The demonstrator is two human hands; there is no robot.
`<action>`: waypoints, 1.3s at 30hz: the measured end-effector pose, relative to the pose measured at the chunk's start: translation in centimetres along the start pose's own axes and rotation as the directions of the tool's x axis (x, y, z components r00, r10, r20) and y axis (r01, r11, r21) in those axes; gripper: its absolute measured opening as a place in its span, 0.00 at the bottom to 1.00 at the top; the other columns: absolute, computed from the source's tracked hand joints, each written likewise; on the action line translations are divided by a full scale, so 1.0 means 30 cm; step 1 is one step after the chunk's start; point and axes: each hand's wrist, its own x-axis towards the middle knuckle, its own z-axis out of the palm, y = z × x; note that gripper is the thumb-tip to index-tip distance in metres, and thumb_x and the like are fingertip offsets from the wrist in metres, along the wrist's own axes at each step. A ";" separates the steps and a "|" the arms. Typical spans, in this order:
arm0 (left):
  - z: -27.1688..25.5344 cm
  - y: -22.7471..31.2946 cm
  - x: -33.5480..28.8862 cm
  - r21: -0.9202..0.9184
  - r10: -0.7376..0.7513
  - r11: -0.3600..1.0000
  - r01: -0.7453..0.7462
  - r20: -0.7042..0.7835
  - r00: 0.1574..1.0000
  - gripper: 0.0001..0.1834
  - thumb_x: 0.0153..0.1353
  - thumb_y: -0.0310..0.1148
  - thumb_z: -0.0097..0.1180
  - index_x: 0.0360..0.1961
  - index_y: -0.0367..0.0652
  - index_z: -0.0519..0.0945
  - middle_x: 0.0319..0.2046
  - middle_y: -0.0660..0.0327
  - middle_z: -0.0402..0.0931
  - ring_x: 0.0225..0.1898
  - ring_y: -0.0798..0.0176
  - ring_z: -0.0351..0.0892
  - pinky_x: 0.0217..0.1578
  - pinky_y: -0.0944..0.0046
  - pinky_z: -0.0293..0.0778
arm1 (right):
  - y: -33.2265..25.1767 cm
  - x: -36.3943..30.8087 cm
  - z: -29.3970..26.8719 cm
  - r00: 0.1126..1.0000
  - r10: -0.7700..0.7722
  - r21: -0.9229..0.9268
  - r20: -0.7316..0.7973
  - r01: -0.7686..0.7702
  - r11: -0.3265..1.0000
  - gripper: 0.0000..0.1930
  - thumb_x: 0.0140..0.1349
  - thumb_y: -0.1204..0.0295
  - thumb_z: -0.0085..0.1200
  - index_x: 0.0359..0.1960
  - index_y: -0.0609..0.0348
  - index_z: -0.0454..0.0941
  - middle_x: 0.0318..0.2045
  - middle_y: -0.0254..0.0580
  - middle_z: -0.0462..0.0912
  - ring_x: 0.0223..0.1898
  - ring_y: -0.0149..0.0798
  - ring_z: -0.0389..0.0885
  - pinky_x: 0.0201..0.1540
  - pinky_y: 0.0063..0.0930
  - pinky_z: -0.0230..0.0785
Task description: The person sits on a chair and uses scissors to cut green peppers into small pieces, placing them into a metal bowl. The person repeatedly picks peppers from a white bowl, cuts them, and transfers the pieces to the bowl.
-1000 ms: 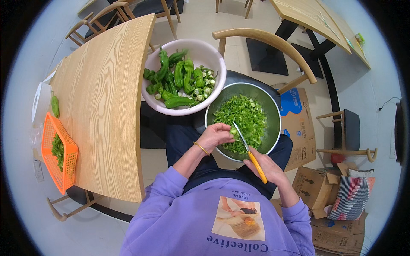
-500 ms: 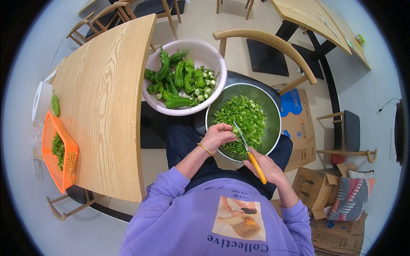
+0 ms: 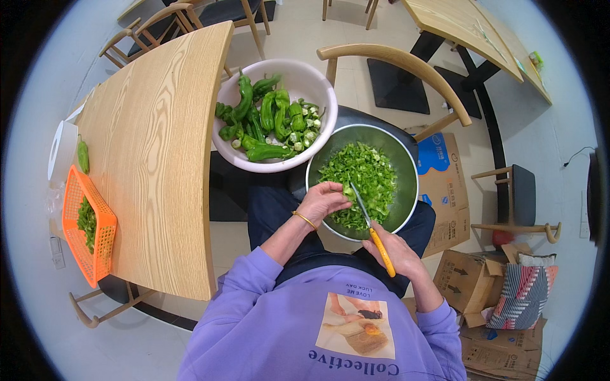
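A steel bowl (image 3: pixel 408 184) full of chopped green pepper (image 3: pixel 375 174) rests at my lap. Over its near left side, my left hand (image 3: pixel 323 202) is closed in a pinch on a small piece of green pepper (image 3: pixel 347 190), mostly hidden by the fingers. My right hand (image 3: pixel 395 252) grips the yellow handle of a knife (image 3: pixel 380 249). Its narrow blade points up and away over the bowl, close to the left fingertips. Beyond, to the left, a pale pink basin (image 3: pixel 327 95) holds whole green peppers (image 3: pixel 279 114) and several cut-off pepper tops (image 3: pixel 308 134).
A wooden table (image 3: pixel 159 159) stands on the left, bearing an orange basket (image 3: pixel 108 235) with greens and a single green pepper (image 3: pixel 83 156). A chair (image 3: pixel 406 57) supports the basin and bowl. Cardboard boxes (image 3: pixel 470 279) and a patterned cushion (image 3: pixel 524 295) lie at right.
The knife and right hand have shifted very slightly, with the blade a little nearer the upright. My left hand has barely moved. The bowl and basin stay put.
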 end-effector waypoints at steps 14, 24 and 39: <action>-0.005 -0.001 0.015 0.018 -0.064 0.998 0.064 -0.011 0.998 0.09 0.59 0.20 0.61 0.39 0.32 0.75 0.35 0.48 0.82 0.34 0.55 0.87 0.38 0.61 0.88 | -0.005 0.026 0.082 0.995 -0.031 0.062 -0.097 0.037 0.997 0.26 0.68 0.64 0.55 0.61 0.70 0.66 0.32 0.66 0.81 0.36 0.66 0.82 0.38 0.50 0.74; -0.022 0.005 0.040 -0.016 -0.076 0.997 0.076 -0.030 0.997 0.08 0.59 0.21 0.62 0.38 0.34 0.76 0.35 0.52 0.82 0.35 0.57 0.87 0.38 0.63 0.87 | -0.009 0.010 0.034 0.983 0.142 0.344 0.116 -0.173 0.923 0.27 0.69 0.62 0.54 0.63 0.67 0.65 0.30 0.64 0.82 0.34 0.66 0.82 0.36 0.49 0.74; 0.012 -0.012 0.030 0.036 -0.094 0.995 0.094 0.014 0.995 0.07 0.61 0.22 0.61 0.38 0.36 0.76 0.35 0.51 0.83 0.35 0.56 0.87 0.37 0.63 0.86 | -0.022 0.024 0.059 0.997 0.071 0.180 0.011 -0.072 0.981 0.30 0.70 0.60 0.53 0.64 0.73 0.63 0.35 0.67 0.81 0.39 0.65 0.82 0.41 0.48 0.74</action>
